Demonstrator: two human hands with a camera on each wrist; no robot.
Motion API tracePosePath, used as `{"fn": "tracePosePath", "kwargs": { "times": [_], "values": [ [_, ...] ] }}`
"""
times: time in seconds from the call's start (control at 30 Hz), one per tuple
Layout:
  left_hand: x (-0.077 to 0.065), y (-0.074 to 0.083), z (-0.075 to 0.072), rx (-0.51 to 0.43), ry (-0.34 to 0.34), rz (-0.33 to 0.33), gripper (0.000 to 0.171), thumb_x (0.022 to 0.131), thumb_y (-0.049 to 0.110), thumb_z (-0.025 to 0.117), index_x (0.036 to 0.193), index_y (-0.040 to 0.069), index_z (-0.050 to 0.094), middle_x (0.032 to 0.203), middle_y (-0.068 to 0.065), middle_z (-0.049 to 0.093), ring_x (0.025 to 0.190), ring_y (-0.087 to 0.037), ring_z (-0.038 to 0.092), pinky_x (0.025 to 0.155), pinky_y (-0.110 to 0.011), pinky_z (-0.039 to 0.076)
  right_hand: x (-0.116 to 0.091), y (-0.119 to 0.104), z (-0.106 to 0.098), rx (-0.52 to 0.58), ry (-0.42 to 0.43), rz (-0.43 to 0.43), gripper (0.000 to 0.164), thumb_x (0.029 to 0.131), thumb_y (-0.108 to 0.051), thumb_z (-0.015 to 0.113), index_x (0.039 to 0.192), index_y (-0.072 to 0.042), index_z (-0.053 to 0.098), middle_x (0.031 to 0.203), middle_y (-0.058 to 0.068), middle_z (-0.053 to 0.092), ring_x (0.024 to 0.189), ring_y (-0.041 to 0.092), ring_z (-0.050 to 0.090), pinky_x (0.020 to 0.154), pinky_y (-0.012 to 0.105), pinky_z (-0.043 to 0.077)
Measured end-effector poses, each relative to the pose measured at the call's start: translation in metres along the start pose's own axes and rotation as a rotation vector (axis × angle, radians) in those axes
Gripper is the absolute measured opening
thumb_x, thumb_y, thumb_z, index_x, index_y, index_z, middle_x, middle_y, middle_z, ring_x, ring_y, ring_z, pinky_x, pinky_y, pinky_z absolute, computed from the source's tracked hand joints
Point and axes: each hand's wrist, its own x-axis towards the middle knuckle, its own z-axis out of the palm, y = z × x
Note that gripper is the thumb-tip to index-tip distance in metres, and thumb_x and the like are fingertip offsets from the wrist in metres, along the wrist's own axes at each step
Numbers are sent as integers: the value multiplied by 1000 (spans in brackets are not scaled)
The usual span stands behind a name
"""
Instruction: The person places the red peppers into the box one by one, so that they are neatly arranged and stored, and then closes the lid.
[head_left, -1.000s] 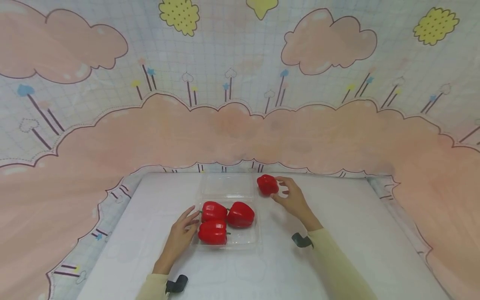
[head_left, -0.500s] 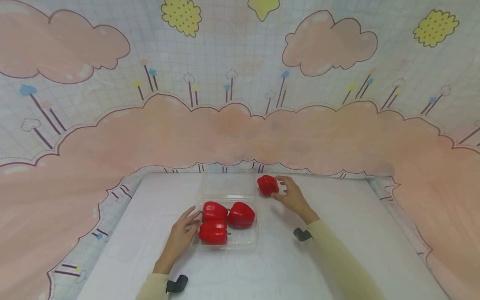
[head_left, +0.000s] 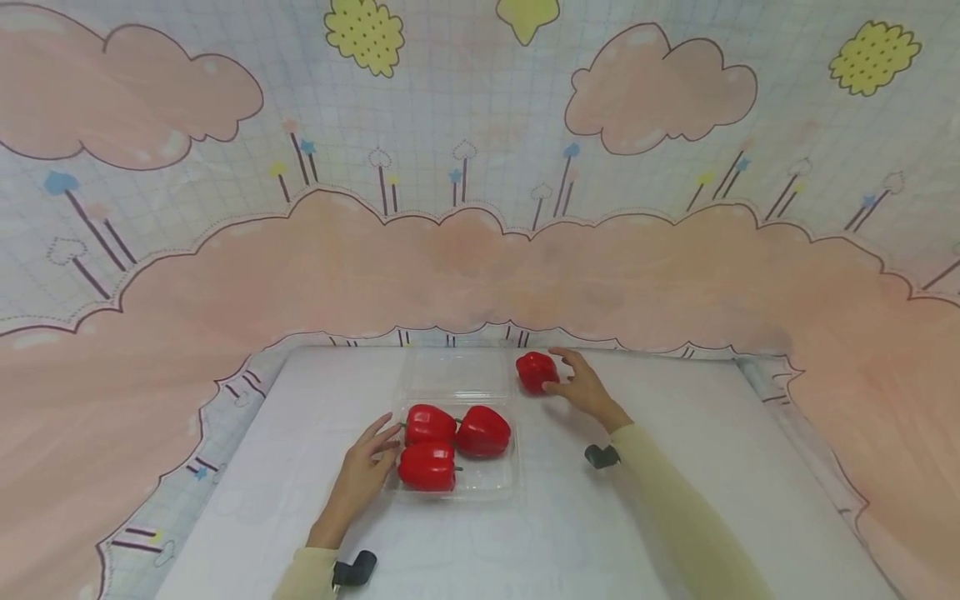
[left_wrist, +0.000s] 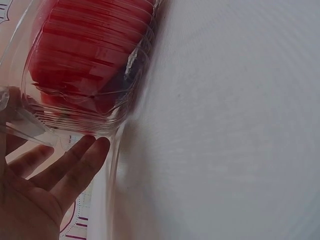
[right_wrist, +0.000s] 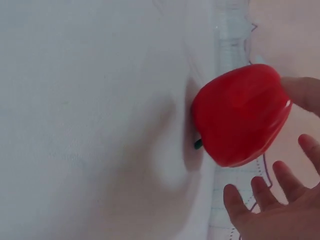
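Three red bell peppers (head_left: 427, 466) lie in a clear plastic clamshell box (head_left: 487, 479), whose lid (head_left: 455, 372) is folded back flat behind it. My left hand (head_left: 363, 473) is at the box's left side, fingers spread, and the left wrist view shows fingertips (left_wrist: 102, 145) right at the rim. To the right of the lid, another bell pepper (head_left: 536, 373) sits on the table. My right hand (head_left: 588, 392) is beside it, the thumb (right_wrist: 300, 92) against the pepper. The other fingers are spread apart in the right wrist view, with a gap to the pepper.
A white table (head_left: 480, 550) bears everything. Behind and at both sides hangs a cloth (head_left: 480, 275) printed with pink clouds. Black cameras (head_left: 602, 456) are strapped at both wrists.
My right forearm has swung slightly, its wrist shifting up a little while the hand stays by the lone pepper. The left hand and the box have hardly moved.
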Motion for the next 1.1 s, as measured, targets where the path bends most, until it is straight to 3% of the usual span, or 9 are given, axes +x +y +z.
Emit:
{"fn": "tracePosePath", "kwargs": {
  "times": [0.37,0.57,1.1],
  "values": [
    [0,2,0,-11,10,-2,43,94,2,55,136,7,58,153,-10,44,116,-33,65,82,-31,62,9,15,-1,124,-96,32,75,88,-23,72,151,-31,33,163,8,22,150,40,19,114,63,34],
    [-1,0,1,-3,10,-4,43,94,3,55,136,8,58,153,-9,44,116,-32,66,84,-33,61,12,20,1,163,-129,29,74,89,-19,70,152,-31,32,162,10,26,149,42,22,114,64,33],
    [-1,0,1,15,15,12,43,94,4,56,137,7,58,154,-10,43,116,-31,66,89,-38,59,16,19,11,129,-72,81,69,92,-10,66,150,-29,34,160,9,29,148,41,26,114,61,35]
  ]
}}
